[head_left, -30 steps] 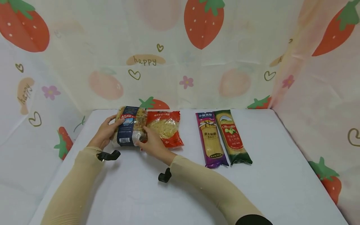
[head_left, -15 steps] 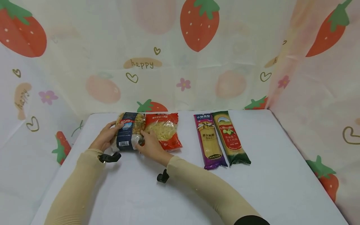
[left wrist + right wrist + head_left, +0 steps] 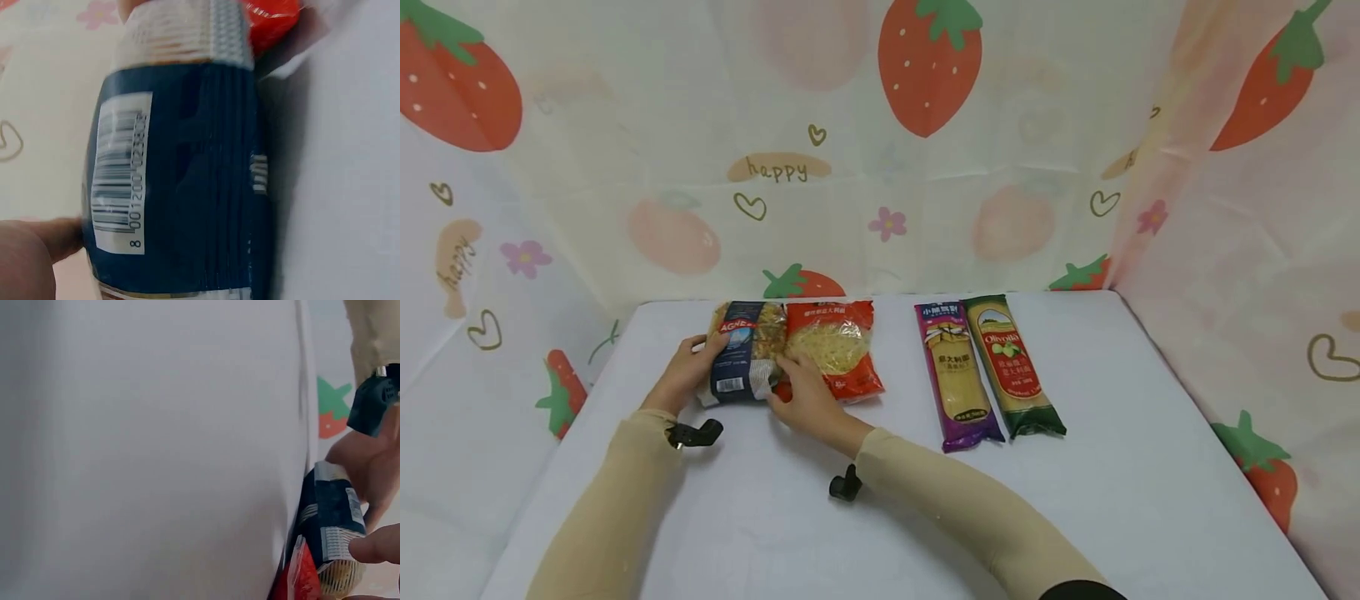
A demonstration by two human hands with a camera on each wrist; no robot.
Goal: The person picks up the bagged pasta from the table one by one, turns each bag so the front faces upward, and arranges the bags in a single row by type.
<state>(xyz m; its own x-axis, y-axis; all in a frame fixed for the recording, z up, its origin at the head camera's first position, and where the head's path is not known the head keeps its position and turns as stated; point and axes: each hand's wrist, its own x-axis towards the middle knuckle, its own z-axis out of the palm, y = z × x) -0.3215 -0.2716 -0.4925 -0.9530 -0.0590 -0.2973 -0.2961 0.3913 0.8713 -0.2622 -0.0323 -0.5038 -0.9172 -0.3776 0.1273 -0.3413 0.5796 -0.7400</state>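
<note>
A pasta bag with a dark blue label (image 3: 735, 364) lies at the table's back left; its barcode faces up in the left wrist view. My left hand (image 3: 685, 371) holds its left side, thumb on top, other fingers mostly hidden. My right hand (image 3: 812, 402) is at the bag's right edge, fingers extended, with a gap between thumb and forefinger. In the right wrist view its thumb (image 3: 380, 545) is by the bag's striped end. Directly right of the blue-labelled bag lies a red pasta bag (image 3: 856, 379), partly behind my right hand.
A purple spaghetti pack (image 3: 958, 375) and a green-and-gold spaghetti pack (image 3: 1015, 367) lie side by side, right of centre. All rest on a white-covered table (image 3: 1120, 492). Strawberry-print cloth (image 3: 850, 167) rises behind and at both sides.
The blue-labelled bag has been lowered flat beside the red one. My right hand has loosened from its lower right corner and drawn slightly to the right; my left hand stays on it.
</note>
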